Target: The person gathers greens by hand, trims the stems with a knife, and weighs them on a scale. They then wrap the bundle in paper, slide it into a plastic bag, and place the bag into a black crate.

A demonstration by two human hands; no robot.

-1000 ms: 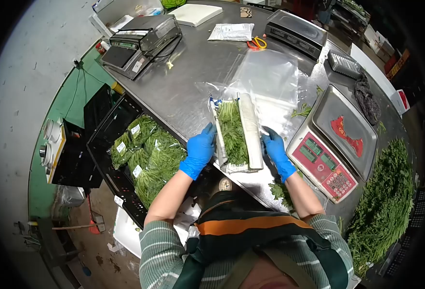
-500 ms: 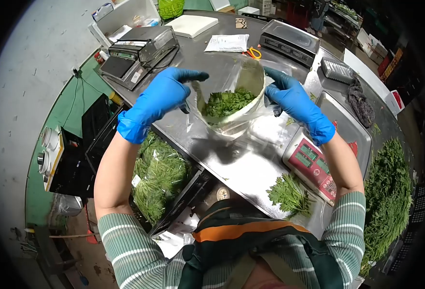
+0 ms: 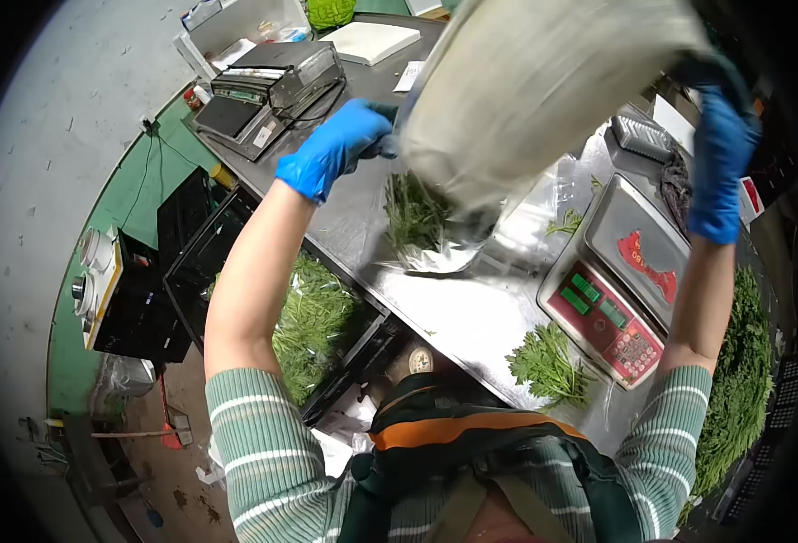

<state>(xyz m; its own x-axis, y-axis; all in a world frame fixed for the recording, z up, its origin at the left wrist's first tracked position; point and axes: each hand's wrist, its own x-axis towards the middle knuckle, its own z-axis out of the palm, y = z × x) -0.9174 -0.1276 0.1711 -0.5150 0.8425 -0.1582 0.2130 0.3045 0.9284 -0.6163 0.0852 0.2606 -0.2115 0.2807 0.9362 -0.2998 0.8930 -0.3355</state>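
Observation:
A large pale container, blurred by motion and tilted, hangs above the metal table. My left hand, in a blue glove with dark fingertips, pinches at its left edge or at clear film there. My right hand, gloved too, is raised at the container's right end with the fingers bent around it. Below the container, leafy greens stand in a clear plastic bag on the table. A loose bunch of greens lies near the table's front edge.
A red scale with a metal tray and a red piece on it stands right of the bag. Bagged greens fill a black crate at left. More greens are piled far right. A black machine sits at the back left.
The pale container, which was around the greens, has been lifted up and to the right. My right hand has risen with it. The greens now show below it in the clear bag.

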